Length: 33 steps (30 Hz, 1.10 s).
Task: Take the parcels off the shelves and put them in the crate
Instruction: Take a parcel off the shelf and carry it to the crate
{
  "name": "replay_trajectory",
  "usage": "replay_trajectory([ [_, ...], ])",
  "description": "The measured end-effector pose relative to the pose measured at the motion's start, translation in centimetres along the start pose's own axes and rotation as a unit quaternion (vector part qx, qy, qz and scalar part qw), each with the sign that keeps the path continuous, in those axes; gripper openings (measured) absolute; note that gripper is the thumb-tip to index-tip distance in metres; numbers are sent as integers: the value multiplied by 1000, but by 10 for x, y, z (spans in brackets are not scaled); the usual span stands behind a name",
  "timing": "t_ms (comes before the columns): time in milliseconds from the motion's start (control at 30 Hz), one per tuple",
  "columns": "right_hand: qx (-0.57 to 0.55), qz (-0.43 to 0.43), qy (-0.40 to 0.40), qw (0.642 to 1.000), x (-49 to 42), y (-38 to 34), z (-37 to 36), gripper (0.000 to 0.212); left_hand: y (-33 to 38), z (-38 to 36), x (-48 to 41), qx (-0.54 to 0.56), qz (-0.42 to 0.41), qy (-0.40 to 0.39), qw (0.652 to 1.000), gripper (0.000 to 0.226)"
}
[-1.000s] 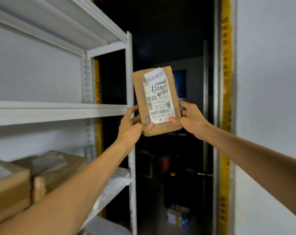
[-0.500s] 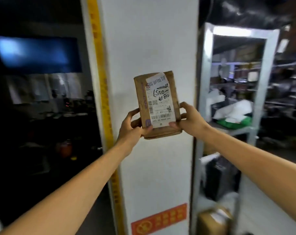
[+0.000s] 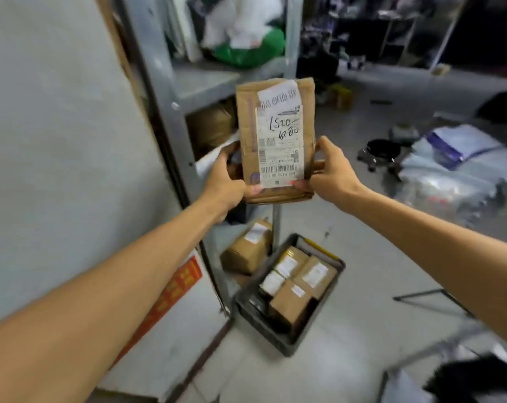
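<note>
A flat brown cardboard parcel with a white label and black handwriting stands upright in front of me at chest height. My left hand grips its lower left edge and my right hand grips its lower right edge, thumbs on the label side. Down on the floor below the parcel sits a dark plastic crate holding several brown boxes with white labels.
A white pillar fills the left. Behind it a grey metal shelf rack carries bags and boxes; one brown box lies at its foot beside the crate. Plastic-wrapped bundles and a small wheeled stool lie on the floor at right.
The view has swung right and down, from the shelf past the pillar to the floor. The crate has come into sight. Both hands still hold the parcel the same way.
</note>
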State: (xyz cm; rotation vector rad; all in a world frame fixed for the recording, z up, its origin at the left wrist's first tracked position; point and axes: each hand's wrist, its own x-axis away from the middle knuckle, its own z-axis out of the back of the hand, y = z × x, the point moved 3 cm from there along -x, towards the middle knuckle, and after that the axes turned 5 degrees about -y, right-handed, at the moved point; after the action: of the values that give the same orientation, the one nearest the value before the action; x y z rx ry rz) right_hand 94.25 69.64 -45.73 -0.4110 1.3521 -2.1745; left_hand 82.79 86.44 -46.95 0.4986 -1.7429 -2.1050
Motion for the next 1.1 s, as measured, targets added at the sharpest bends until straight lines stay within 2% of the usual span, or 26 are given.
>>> replay_trajectory([
  [233,-38,-118,35,992,-30,128,-16,50,-122,-67,-80,1,82,-139,987,86],
  [400,-72,-197,84,974,-52,221,-56,51,-215,-96,-141,10,136,-225,965,62],
  [567,-124,-274,123,946,-64,314,-111,58,-318,-117,-176,-12,215,-289,933,64],
  [700,-168,-326,120,923,-64,391,-151,58,-395,-135,-181,-37,284,-309,907,78],
  [900,-180,-390,82,899,-61,476,-202,62,-488,-151,-178,-81,367,-283,882,75],
  [1100,-186,-451,64,871,-64,528,-222,55,-552,-167,-184,-89,419,-309,849,77],
])
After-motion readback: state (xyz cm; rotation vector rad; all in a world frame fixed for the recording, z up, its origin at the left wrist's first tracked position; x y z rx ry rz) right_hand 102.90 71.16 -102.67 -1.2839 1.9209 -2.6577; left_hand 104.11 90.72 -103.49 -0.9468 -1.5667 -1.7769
